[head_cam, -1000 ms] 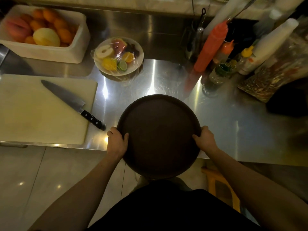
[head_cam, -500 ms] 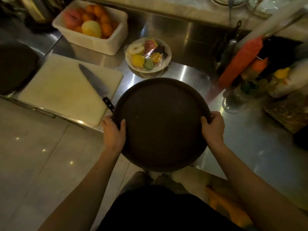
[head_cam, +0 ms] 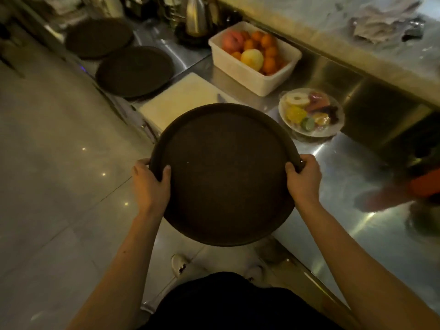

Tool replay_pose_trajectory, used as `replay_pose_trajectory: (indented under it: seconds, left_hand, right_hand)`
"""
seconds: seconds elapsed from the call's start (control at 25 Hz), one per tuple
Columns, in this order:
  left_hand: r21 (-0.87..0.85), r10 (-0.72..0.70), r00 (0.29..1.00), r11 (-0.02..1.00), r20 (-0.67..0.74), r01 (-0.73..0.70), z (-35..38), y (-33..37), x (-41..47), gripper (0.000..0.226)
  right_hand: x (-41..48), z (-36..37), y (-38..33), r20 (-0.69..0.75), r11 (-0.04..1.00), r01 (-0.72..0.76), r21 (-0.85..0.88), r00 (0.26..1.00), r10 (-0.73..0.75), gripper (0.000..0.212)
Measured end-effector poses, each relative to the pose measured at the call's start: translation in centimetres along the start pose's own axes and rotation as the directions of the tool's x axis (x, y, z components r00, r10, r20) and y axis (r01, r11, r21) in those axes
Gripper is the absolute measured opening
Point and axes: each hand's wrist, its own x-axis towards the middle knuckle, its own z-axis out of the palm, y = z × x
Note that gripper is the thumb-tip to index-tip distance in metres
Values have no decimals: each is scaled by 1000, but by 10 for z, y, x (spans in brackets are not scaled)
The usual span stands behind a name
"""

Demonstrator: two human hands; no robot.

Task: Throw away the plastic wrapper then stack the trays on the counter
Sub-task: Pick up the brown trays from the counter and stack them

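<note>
I hold a round dark brown tray (head_cam: 223, 172) in front of me, above the counter's front edge and the floor. My left hand (head_cam: 150, 184) grips its left rim and my right hand (head_cam: 303, 179) grips its right rim. Two more round dark trays lie flat on the counter to the far left: a nearer tray (head_cam: 134, 71) and a farther tray (head_cam: 98, 38). No plastic wrapper is in either hand.
A white cutting board (head_cam: 188, 98) lies beyond the held tray. Behind it stand a white tub of fruit (head_cam: 254, 77) and a wrapped plate of cut fruit (head_cam: 312, 114). A metal kettle (head_cam: 196, 16) is at the back. Steel counter (head_cam: 357, 222) stretches right; tiled floor (head_cam: 47, 163) left.
The view has swung left, so two more trays on the counter have come into sight. The held tray has moved left along the counter edge, past the cutting board's near end. Both hands keep their grip.
</note>
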Motion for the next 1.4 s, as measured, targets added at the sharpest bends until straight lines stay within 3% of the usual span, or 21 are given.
replay_pose_trajectory:
  seconds: [0.36, 0.56, 0.8, 1.16, 1.4]
  left_hand:
    - [-67, -154, 977, 987, -149, 145, -133, -115, 130, 50]
    - [-84, -211, 960, 977, -185, 198, -172, -155, 188, 50]
    - [-67, -251, 944, 968, -216, 242, -166, -168, 262, 49]
    - [5, -164, 956, 985, -243, 170, -143, -129, 415, 48]
    - [38, -143, 981, 988, -132, 149, -115, -114, 506, 47]
  right_hand:
    - [-41, 198, -131, 192, 987, 162, -17, 969, -156, 26]
    - [-49, 272, -181, 256, 983, 182, -14, 951, -172, 28]
    - [-9, 345, -217, 245, 976, 216, -29, 948, -202, 26]
    - [95, 433, -283, 272, 981, 195, 11, 943, -191, 21]
    - [139, 471, -296, 188, 989, 117, -93, 977, -98, 21]
